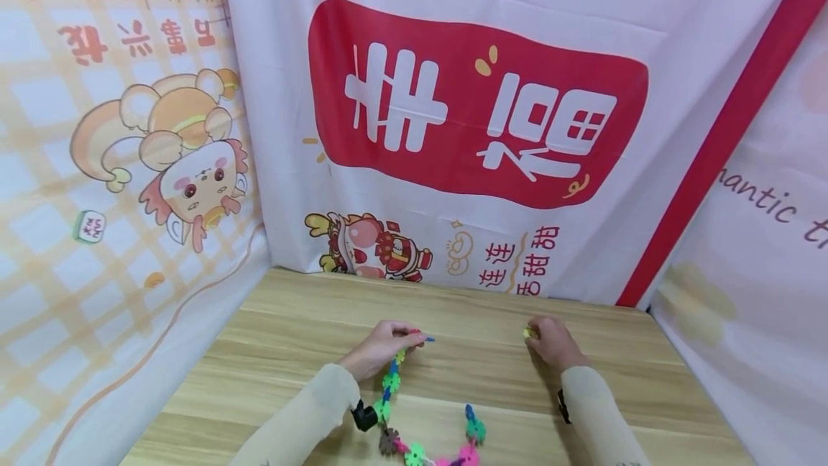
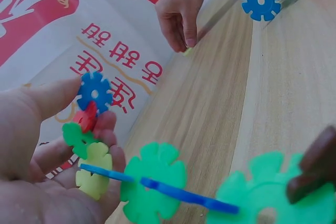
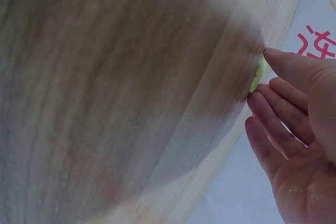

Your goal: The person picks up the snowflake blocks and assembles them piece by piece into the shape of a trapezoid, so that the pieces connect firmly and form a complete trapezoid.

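Observation:
A chain of colourful snowflake discs [image 1: 391,381] lies on the wooden table [image 1: 291,336] and curves back up to a blue-green end [image 1: 474,424]. My left hand [image 1: 414,340] grips the chain's far end. In the left wrist view its thumb and fingers [image 2: 89,109] pinch a blue disc [image 2: 95,92] stacked with a red, a green and a yellow disc [image 2: 94,170]. To the right, my right hand [image 1: 534,334] pinches a small yellow-green disc [image 1: 529,333] at table level. The right wrist view shows that disc [image 3: 257,75] edge-on at my fingertips [image 3: 281,59].
Printed cloth banners [image 1: 479,106] hang close behind and on both sides of the table. Bare wood stretches between my two hands. A loose-looking blue disc [image 2: 260,0] and a pink one belong to the chain's other end.

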A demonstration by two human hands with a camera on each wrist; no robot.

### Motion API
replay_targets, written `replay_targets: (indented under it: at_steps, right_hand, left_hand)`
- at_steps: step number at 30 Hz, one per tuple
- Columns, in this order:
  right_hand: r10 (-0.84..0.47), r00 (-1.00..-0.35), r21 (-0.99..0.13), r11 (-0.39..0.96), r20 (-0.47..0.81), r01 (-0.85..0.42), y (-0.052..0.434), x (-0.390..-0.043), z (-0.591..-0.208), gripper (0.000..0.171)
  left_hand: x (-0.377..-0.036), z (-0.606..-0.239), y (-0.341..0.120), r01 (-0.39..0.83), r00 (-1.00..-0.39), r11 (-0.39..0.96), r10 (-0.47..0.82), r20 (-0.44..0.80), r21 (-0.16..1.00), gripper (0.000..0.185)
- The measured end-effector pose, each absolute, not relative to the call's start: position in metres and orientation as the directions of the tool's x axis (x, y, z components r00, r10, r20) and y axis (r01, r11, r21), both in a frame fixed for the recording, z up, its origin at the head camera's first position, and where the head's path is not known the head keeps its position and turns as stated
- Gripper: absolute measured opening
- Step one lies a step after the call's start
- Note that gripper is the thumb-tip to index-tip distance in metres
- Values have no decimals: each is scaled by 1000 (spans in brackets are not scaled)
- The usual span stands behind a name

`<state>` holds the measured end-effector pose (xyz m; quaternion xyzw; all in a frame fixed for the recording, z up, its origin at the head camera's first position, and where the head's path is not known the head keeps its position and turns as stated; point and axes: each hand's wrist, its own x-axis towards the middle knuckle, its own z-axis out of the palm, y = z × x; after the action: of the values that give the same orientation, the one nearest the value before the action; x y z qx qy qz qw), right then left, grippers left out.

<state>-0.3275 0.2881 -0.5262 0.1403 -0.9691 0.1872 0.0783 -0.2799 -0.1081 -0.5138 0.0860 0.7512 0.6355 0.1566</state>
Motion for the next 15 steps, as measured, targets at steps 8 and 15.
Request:
replay_targets:
  at_steps: [8, 15]
  right_hand:
    - [-207, -965, -403, 878, 163, -256, 290, -329, -523, 16]
    - [-225, -962, -482, 833, 153, -271, 284, -323, -512, 10]
  left_hand:
    - [-286, -513, -109, -89, -969, 139, 218, -118, 986, 34]
    - [-288, -513, -113, -98, -978, 85, 176, -112, 992, 40]
